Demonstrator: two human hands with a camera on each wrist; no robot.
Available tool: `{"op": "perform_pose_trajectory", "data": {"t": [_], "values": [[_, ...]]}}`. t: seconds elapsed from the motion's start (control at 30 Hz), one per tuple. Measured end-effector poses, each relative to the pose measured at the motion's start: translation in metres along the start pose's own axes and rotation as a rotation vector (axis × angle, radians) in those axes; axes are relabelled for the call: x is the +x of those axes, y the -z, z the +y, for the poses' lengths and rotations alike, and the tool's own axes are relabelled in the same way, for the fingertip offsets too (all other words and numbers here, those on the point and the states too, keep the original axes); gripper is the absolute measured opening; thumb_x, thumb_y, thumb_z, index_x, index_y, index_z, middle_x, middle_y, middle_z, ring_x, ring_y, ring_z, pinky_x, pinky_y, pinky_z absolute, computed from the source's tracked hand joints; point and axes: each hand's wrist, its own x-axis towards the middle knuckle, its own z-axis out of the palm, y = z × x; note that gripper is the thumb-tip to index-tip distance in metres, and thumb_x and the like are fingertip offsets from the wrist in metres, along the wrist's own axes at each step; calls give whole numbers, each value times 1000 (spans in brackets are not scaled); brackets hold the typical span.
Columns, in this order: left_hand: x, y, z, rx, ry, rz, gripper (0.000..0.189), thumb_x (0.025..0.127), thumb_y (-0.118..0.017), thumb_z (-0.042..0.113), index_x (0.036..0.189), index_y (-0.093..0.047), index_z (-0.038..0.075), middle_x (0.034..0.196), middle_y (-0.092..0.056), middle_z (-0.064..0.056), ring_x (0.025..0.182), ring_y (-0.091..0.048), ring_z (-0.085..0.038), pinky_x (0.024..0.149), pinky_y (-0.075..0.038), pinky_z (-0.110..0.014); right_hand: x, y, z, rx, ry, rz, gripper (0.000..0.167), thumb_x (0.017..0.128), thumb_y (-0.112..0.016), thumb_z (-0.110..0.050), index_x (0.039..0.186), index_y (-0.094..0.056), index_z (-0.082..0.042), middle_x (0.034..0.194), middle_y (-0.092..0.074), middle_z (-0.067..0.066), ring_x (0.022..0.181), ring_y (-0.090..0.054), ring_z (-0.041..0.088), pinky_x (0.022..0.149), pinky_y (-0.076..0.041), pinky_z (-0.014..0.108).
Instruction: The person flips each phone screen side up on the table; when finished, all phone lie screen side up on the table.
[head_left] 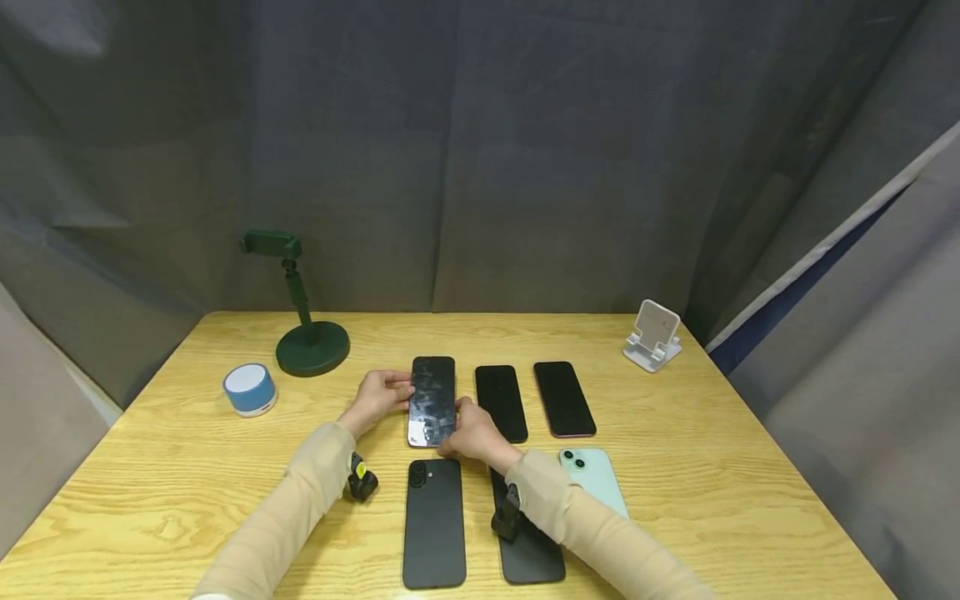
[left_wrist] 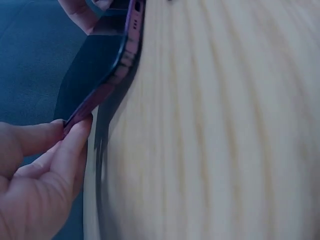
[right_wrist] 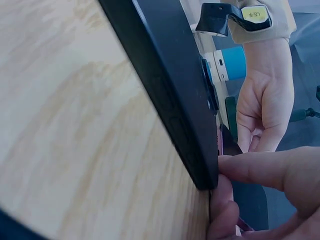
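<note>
Fingers and thumb of the left hand (head_left: 378, 398) pinch the left edge of a pink-edged smartphone (head_left: 432, 400); those of the right hand (head_left: 477, 431) grip its lower right corner.
From my remote seat I'd expect it light, stiff, slick across the glossy glass and fragile if dropped, so I'd take it by both long edges; it is screen-up over the wooden tabletop (head_left: 720, 467), a black-screened phone (head_left: 501, 404) to its right, though whether it touches down I can't tell. Beneath its left side, some fingertips escape me; rightward, a black phone (right_wrist: 172, 90) masks part of the other grip, and the right sleeve (head_left: 603, 531) cuts off the mint-green phone (head_left: 596, 477).
</note>
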Motion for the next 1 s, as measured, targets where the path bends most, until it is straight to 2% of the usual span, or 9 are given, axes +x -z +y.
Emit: {"op": "perform_pose_trajectory", "data": {"t": [0.17, 0.23, 0.5, 0.6, 0.87, 1.0], "values": [[1, 1, -2, 4, 5, -6, 35, 94, -54, -3, 126, -49, -17, 123, -54, -33, 98, -64, -23, 82, -58, -34, 0, -1, 0, -55, 0, 27, 81, 65, -87, -11, 132, -46, 9, 122, -53, 24, 105, -51, 32, 89, -50, 44], [1, 1, -3, 3, 10, -6, 35, 94, -54, -3, 126, -49, -18, 122, -54, -33, 95, -64, -21, 82, -58, -33, 0, -1, 0, -61, -3, 20, 82, 66, -87, -13, 133, -46, 9, 125, -51, 25, 110, -50, 33, 92, -49, 45], [-1, 1, -6, -11, 12, -29, 35, 95, -52, -4, 126, -45, -20, 123, -52, -35, 100, -62, -25, 83, -57, -33, 3, 1, 2, -63, -13, -11, 81, 66, -87, -15, 133, -46, 7, 122, -54, 22, 113, -50, 32, 94, -49, 44], [-2, 1, -6, 3, 17, -19, 35, 95, -52, -4, 126, -47, -19, 123, -53, -34, 102, -62, -26, 83, -58, -32, 3, 2, 1, -52, -19, -23, 82, 67, -87, -16, 134, -45, 7, 124, -53, 23, 114, -50, 33, 94, -49, 44], [-2, -2, -5, 117, -3, 13, 33, 94, -55, -3, 124, -53, -17, 122, -56, -33, 103, -65, -33, 79, -59, -31, 2, 4, -1, -34, -34, -42, 84, 70, -85, -16, 138, -41, 7, 126, -51, 23, 115, -50, 34, 94, -49, 44], [-3, -2, -2, 175, -6, 34, 32, 92, -58, -2, 122, -56, -15, 120, -59, -32, 100, -67, -32, 76, -59, -29, 2, 4, -1, -18, -30, -48, 85, 71, -85, -16, 139, -39, 7, 129, -49, 24, 120, -49, 35, 96, -48, 43]]}}
